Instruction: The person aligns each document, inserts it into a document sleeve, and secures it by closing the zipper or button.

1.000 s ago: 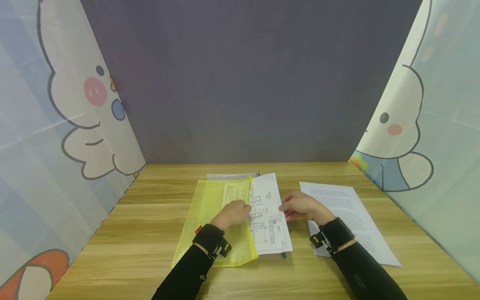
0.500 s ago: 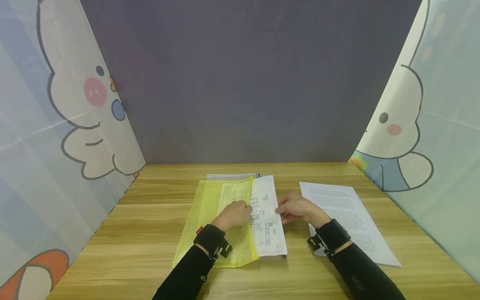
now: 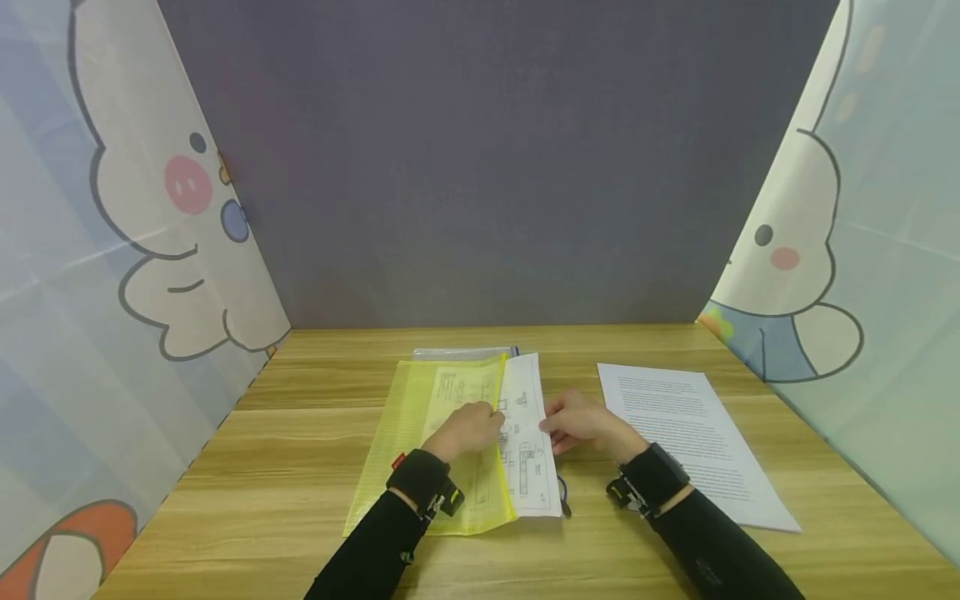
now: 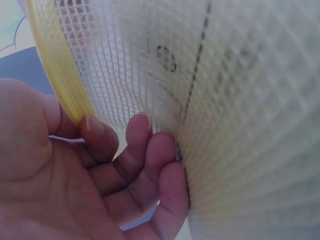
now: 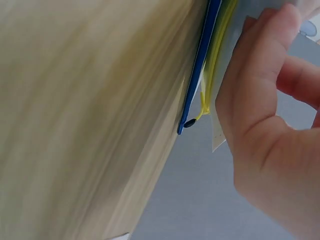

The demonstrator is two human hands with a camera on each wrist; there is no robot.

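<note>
My left hand (image 3: 467, 429) pinches the open edge of a yellow mesh zipper pouch (image 3: 382, 467). In the left wrist view its thumb and fingers hold the yellow zipper edge (image 4: 52, 65), with printed paper showing through the mesh. Sticking out of the pouch's right side is a sheet of technical drawings (image 3: 534, 492), its left part inside. My right hand (image 3: 581, 423) pinches the sheet's right edge between thumb and fingers. In the right wrist view, the paper (image 5: 218, 137) hangs beside the yellow zipper and its black pull (image 5: 189, 123).
Beneath the yellow pouch lies a clear pouch (image 3: 457, 354) with a blue edge (image 5: 201, 57). To the right, a white sheet with printed text (image 3: 675, 417) lies on the wooden table (image 3: 285, 467). A dark grey panel (image 3: 495, 167) stands at the back.
My right hand has moved left, and the drawing sheet has slid farther into the yellow pouch. My left hand has stayed nearly still on the pouch's edge.
</note>
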